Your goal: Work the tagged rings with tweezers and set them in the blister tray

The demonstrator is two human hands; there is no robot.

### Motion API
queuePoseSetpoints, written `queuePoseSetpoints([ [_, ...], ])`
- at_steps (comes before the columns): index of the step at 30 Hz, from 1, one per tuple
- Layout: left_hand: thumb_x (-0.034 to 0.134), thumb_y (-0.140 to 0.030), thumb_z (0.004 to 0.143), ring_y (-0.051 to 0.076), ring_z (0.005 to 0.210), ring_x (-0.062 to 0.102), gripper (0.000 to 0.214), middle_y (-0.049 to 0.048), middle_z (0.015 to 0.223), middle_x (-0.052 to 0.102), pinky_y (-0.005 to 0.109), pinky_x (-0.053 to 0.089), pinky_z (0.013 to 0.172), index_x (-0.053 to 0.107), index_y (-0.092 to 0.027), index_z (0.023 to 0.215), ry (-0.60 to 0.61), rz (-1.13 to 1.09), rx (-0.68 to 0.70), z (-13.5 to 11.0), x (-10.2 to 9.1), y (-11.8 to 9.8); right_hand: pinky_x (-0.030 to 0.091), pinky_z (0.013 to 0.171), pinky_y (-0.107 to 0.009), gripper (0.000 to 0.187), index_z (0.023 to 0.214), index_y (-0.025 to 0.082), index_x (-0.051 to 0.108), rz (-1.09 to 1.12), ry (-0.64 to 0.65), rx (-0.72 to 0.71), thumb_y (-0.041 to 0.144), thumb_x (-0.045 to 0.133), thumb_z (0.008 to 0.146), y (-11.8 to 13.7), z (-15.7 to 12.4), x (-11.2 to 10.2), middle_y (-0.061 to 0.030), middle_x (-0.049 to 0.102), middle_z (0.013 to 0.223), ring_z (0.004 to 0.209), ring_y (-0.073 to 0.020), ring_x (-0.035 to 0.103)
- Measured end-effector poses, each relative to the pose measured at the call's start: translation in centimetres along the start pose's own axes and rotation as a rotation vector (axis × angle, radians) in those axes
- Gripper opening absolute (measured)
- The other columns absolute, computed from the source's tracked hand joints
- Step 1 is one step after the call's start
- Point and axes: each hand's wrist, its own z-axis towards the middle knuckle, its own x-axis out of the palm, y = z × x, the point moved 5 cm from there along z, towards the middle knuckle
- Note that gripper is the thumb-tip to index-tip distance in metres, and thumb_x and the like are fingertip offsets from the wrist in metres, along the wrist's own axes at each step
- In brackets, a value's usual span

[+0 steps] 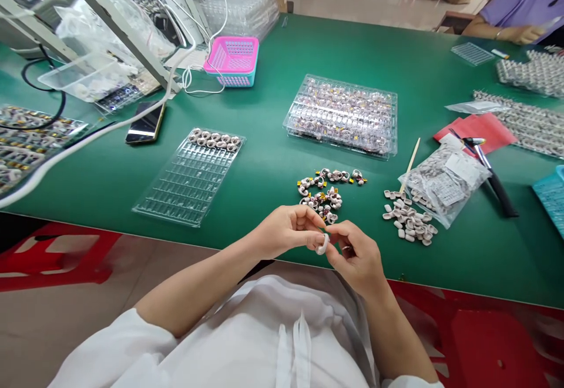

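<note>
The small white ring [322, 244] is held between both hands, just above the near edge of the counter [264, 164]. Its long axis stands roughly upright, tipped a little to the right. The left hand [286, 230] pinches it from the left between thumb and forefinger. The right hand [358, 257] closes on its lower end from the right, the other fingers curled under. Whether anything is threaded on the ring is too small to tell. Both hands are equally near it.

Just beyond the fingertips lies a heap of wound coils [325, 193]. Farther right, a heap of bare white pieces [409, 223] lies beside a plastic bag [443, 179]. To the left, well apart across bare green surface, lies a clear tray [185, 182], filled only along its far row. A stack of full trays [343, 114] sits farther back.
</note>
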Motion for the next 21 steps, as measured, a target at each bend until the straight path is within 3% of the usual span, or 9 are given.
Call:
queuePoseSetpoints([
  [4, 0.088, -0.027, 0.069, 0.014, 0.058, 0.07, 0.045, 0.0031, 0.067, 0.074, 0.022, 0.055, 0.057, 0.055, -0.013, 0.096, 0.049, 0.02, -0.087, 0.6, 0.2, 0.0, 0.047, 0.055, -0.024, 0.032, 0.117, 0.026, 0.065, -0.077, 0.112, -0.093, 0.016, 0.061, 0.087, 0.5, 0.1, -0.3, -0.0028, 0.067, 0.088, 0.064, -0.013, 0.059],
  [8, 0.085, -0.031, 0.072, 0.013, 0.059, 0.069, 0.044, 0.0023, 0.068, 0.072, 0.023, 0.054, 0.057, 0.054, -0.014, 0.098, 0.022, 0.09, -0.047, 0.7, 0.4, 0.0, 0.05, 0.062, -0.026, 0.032, 0.119, 0.027, 0.066, 0.001, 0.094, -0.085, 0.015, 0.061, 0.089, 0.2, 0.0, -0.7, -0.0056, 0.068, 0.097, 0.074, -0.0153, 0.063],
  [10, 0.084, -0.035, 0.073, 0.015, 0.064, 0.069, 0.045, 0.0035, 0.072, 0.071, 0.026, 0.055, 0.062, 0.055, -0.014, 0.1, 0.015, 0.138, 0.023, 0.6, 0.5, -0.1, 0.05, 0.062, -0.027, 0.026, 0.115, 0.026, 0.069, 0.109, 0.055, -0.008, 0.02, 0.062, 0.09, -0.4, -0.2, -0.8, -0.0059, 0.068, 0.096, 0.075, -0.0158, 0.063],
  [13, 0.089, -0.037, 0.064, 0.02, 0.086, 0.07, 0.06, 0.0108, 0.099, 0.07, 0.032, 0.058, 0.076, 0.061, -0.015, 0.113, 0.005, 0.334, 0.208, 0.5, 0.8, -0.5, 0.047, 0.052, -0.024, 0.019, 0.105, 0.025, 0.072, 0.357, -0.008, 0.188, 0.034, 0.062, 0.092, -1.7, -0.8, -0.4, -0.0057, 0.067, 0.091, 0.066, -0.0141, 0.06],
  [17, 0.093, -0.033, 0.059, 0.032, 0.128, 0.056, 0.079, 0.0182, 0.139, 0.057, 0.045, 0.048, 0.106, 0.061, -0.022, 0.131, 0.038, 0.499, 0.478, 0.2, 2.3, -1.0, 0.048, 0.049, -0.025, 0.036, 0.09, 0.021, 0.073, 0.646, -0.111, 0.312, 0.056, 0.068, 0.083, -2.7, -1.6, 1.2, -0.006, 0.066, 0.08, 0.06, -0.0149, 0.058],
  [19, 0.09, -0.029, 0.065, 0.033, 0.134, 0.052, 0.075, 0.0177, 0.142, 0.057, 0.046, 0.044, 0.111, 0.06, -0.023, 0.134, 0.076, 0.46, 0.537, 0.1, 3.2, -0.8, 0.052, 0.053, -0.028, 0.042, 0.083, 0.02, 0.071, 0.707, -0.179, 0.335, 0.062, 0.071, 0.077, -2.9, -1.8, 2.1, -0.0051, 0.065, 0.073, 0.06, -0.016, 0.059],
  [21, 0.085, -0.025, 0.073, 0.03, 0.125, 0.061, 0.065, 0.016, 0.133, 0.065, 0.04, 0.049, 0.106, 0.061, -0.022, 0.134, 0.08, 0.413, 0.517, 0.2, 4.0, -0.4, 0.05, 0.05, -0.027, 0.044, 0.08, 0.021, 0.069, 0.748, -0.252, 0.336, 0.064, 0.072, 0.074, -3.0, -1.9, 2.7, -0.0033, 0.062, 0.066, 0.055, -0.0154, 0.056],
])
